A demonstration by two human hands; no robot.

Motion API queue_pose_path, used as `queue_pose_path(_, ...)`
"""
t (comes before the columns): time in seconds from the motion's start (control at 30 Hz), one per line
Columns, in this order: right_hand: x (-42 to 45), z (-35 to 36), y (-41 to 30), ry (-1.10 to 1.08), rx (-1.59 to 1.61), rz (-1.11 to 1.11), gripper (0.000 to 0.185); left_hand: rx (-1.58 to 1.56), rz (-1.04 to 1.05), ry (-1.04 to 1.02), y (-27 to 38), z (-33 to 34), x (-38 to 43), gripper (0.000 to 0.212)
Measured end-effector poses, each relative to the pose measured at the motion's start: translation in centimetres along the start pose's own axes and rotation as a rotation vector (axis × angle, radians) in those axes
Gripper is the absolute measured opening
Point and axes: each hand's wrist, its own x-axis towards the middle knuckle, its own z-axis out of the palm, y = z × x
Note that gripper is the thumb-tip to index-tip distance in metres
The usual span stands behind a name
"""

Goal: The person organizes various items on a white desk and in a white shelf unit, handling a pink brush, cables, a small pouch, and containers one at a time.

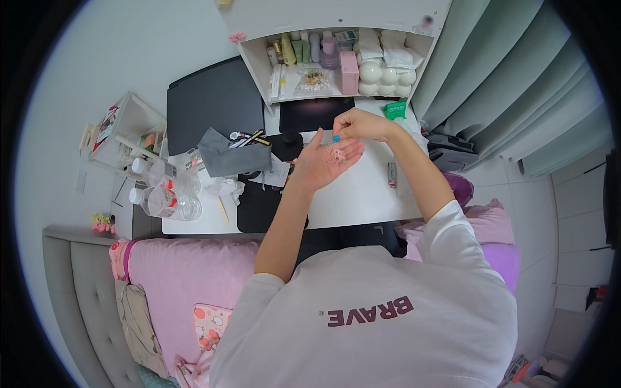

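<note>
My left hand (320,162) is palm up above the white desk (359,199), its thumb raised and its fingers extended. A small tangle of thin pink bands or strands (335,155) rests on the palm near the finger bases; their exact kind is too small to tell. My right hand (356,125) hovers just above the left fingers with thumb and fingertips pinched together. Blue shows at its fingertips, seemingly a painted nail. Whether anything thin sits in that pinch cannot be made out.
Left on the desk are a black laptop (213,104), a grey pouch (233,157) with pens, and plastic bottles (167,201). Behind my hands are a tablet (318,114) and a cosmetics shelf (310,89). A green packet (395,110) and a small tube (392,174) lie right.
</note>
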Motion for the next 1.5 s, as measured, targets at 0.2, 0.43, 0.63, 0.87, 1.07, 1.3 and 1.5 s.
queue_pose_path(0.2, -0.3, 0.2, -0.1, 0.178, -0.018, -0.061, 0.008, 0.021, 0.041, 0.012, 0.5, -0.1, -0.2, 0.06)
queue_pose_path(0.43, -0.6, -0.5, -0.8, 0.266, 0.1, -0.102, 0.008, 0.09, 0.093, 0.077, 0.7, -0.5, -0.1, 0.049)
queue_pose_path(0.63, -1.6, -2.0, -0.5, 0.401, 0.046, -0.127, 0.012, -0.038, 0.178, 0.074, 1.4, -1.3, -0.5, 0.044)
queue_pose_path(0.87, -2.1, -2.2, 5.3, 0.441, -0.755, -0.137, 0.015, -0.071, 0.25, 0.273, 7.9, -1.3, 0.8, 0.016)
queue_pose_path(1.07, 1.9, 2.6, 0.2, 0.754, -0.833, -0.324, 0.019, 0.656, 0.28, 0.49, 14.9, -0.7, 5.7, 0.027)
queue_pose_path(1.3, 9.2, 0.4, -1.6, 0.484, -1.133, -0.032, 0.054, 1.949, 0.37, 0.786, 21.5, -2.1, 11.8, 0.034)
queue_pose_path(1.5, 9.1, -1.2, 0.1, 0.433, -1.171, 0.196, 0.049, 1.434, -0.022, 0.841, 22.3, -3.0, 16.1, 0.017)
